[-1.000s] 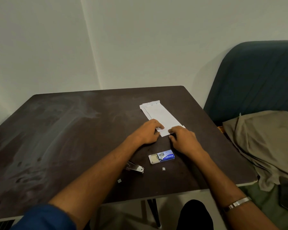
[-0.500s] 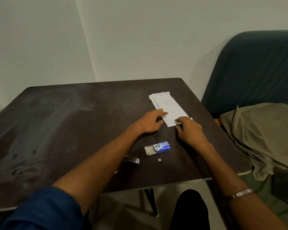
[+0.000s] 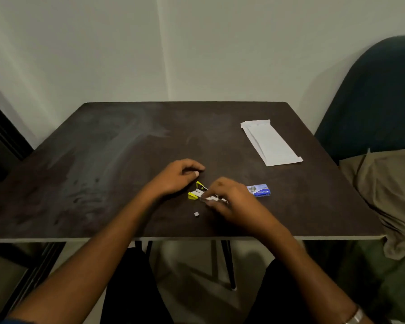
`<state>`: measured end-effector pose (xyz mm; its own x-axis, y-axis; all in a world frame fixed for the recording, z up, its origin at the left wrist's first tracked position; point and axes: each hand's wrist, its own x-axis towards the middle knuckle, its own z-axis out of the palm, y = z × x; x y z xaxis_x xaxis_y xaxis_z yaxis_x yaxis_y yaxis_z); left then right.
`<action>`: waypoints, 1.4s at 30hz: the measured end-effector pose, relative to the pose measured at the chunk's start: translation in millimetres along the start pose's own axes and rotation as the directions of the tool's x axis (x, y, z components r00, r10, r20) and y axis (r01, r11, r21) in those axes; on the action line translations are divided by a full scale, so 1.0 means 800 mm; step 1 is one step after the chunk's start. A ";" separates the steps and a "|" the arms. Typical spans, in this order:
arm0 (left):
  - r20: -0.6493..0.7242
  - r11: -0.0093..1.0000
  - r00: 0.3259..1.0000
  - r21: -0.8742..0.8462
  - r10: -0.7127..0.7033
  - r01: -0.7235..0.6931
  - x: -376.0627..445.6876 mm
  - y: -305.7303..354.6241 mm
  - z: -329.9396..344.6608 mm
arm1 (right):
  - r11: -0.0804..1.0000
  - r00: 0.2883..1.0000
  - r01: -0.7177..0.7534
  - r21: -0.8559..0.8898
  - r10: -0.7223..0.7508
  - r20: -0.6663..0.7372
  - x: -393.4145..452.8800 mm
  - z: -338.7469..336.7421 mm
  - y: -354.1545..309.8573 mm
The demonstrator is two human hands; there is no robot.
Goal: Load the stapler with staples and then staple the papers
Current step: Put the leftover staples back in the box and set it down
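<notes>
Lies open near the middle of the bench's near edge: a small stapler (image 3: 200, 192) with yellow ends, its arm swung up and the pale magazine channel exposed. Right hand (image 3: 229, 199) curled over the metal end of it, fingertips (image 3: 208, 200) pinched on what looks like a strip of staples or the magazine itself, too blurred to tell which. Left hand (image 3: 178, 175) just beside the yellow tip, loosely curled, thumb against forefinger, holding nothing that can be made out and not clearly touching the stapler. Probably the loading step, judged from the open arm. Best done by steadying the base against the bench with the left hand, so the light body does not skate, then seating the strip legs-down in the channel and sliding it fully forward before closing the arm until it clicks. Worth keeping the pinch light: such strips snap easily, and a small loose piece (image 3: 196, 214) toward the near edge looks like a broken-off bit. Staple box (image 3: 258, 190), blue, just right of the right hand, within reach for a fresh strip. Papers (image 3: 270, 142), a folded white stack, well apart toward the far right corner, not yet stapled so far as can be seen.
</notes>
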<state>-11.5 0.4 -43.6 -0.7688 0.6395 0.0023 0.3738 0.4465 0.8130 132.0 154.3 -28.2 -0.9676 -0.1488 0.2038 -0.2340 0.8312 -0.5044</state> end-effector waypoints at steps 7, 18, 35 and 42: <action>-0.203 0.995 0.978 -0.069 0.055 -0.070 -0.038 -0.006 0.019 | 0.963 0.991 0.107 -0.249 -0.081 0.111 0.005 0.027 -0.017; -0.292 0.986 0.949 -0.078 0.121 -0.150 -0.041 0.020 0.042 | 0.984 0.998 0.055 -0.167 -0.053 0.021 -0.006 0.015 -0.010; -0.132 0.885 0.970 0.449 0.204 -0.125 -0.028 0.067 0.097 | 0.953 0.967 -0.252 -0.170 0.245 -0.064 -0.014 -0.055 0.069; -0.143 0.910 0.981 0.409 0.133 -0.064 -0.026 0.069 0.105 | 0.952 0.966 -0.257 -0.164 0.256 -0.029 -0.013 -0.051 0.072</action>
<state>68.6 64.7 -47.6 -0.7784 0.5972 0.1934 0.6016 0.6218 0.5015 132.1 225.7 -25.2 -0.9921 0.0845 0.0925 0.0413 0.9178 -0.3949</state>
